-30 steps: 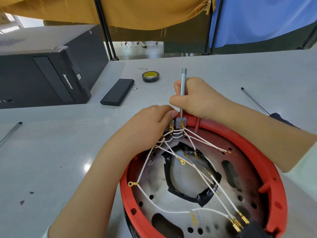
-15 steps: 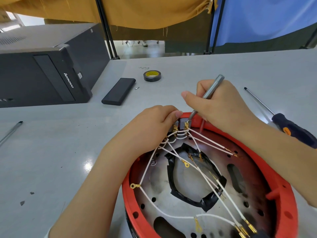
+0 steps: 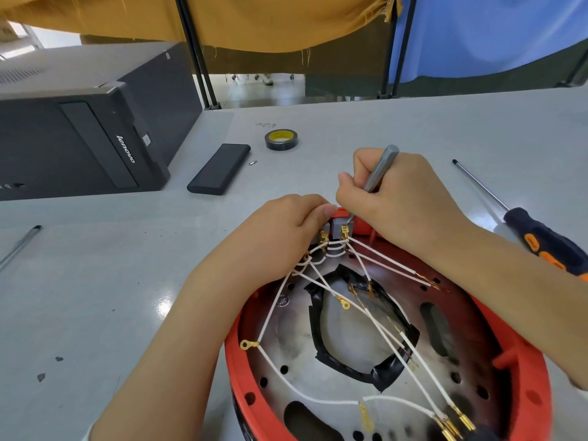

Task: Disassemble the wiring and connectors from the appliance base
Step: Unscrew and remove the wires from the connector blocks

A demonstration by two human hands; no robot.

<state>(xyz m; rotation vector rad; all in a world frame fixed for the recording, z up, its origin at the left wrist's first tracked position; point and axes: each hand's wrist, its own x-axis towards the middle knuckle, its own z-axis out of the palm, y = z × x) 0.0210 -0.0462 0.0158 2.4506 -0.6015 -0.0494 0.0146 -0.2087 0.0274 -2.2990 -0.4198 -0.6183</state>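
Observation:
The round appliance base (image 3: 525, 393) has a red rim and a metal plate with holes. White wires (image 3: 381, 326) with brass terminals cross it and meet at a grey connector block (image 3: 338, 230) on the far rim. My left hand (image 3: 283, 230) pinches the wires and terminals at the block's left side. My right hand (image 3: 397, 198) grips a thin grey metal tool (image 3: 380, 168), tilted, with its tip at the block's right brass terminal. A ring of black tape (image 3: 356, 370) lines the plate's centre opening.
A black and orange screwdriver (image 3: 534, 237) lies to the right of the base. A roll of black tape (image 3: 281, 139), a black slim box (image 3: 219, 168), a small screw (image 3: 253, 162) and a black computer case (image 3: 86, 135) sit beyond. A pen (image 3: 19, 246) lies far left.
My right hand has shifted right and tilted the grey tool from upright to leaning right, tip still at the connector block. My left hand has stayed on the wires.

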